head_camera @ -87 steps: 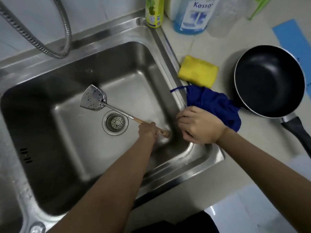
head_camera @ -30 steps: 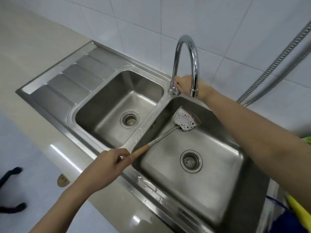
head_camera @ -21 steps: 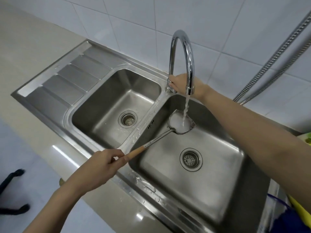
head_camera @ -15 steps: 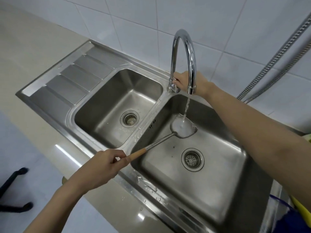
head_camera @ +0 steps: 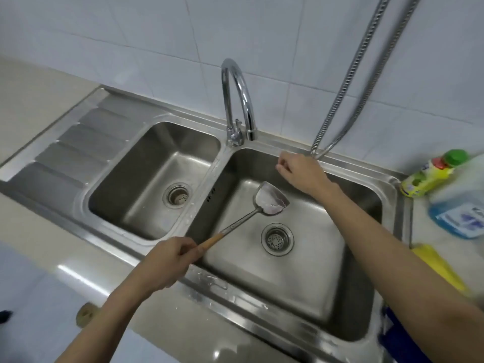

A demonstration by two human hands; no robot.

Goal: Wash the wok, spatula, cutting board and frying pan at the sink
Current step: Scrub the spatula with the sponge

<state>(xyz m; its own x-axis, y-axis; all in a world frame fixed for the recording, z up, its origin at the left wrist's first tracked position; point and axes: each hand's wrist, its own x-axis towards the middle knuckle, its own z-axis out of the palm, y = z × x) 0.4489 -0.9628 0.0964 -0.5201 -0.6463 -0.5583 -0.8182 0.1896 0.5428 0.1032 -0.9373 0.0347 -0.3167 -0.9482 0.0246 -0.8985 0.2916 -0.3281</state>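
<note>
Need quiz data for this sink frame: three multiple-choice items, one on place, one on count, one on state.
1. Where is the spatula blade?
A. Over the right basin
B. Over the left basin
C. On the drainboard

2. How many drain strainers show?
A. One
B. Two
C. Three

3. What is the left hand doing?
A. Resting flat on the counter
B. Turning the faucet
C. Gripping the spatula's wooden handle

Answers:
1. A: the blade hangs above the right basin, close to its drain.
2. B: one strainer sits in the left basin and one in the right.
3. C: its fingers curl round the handle end; the right hand holds nothing, and no water leaves the faucet.
</note>
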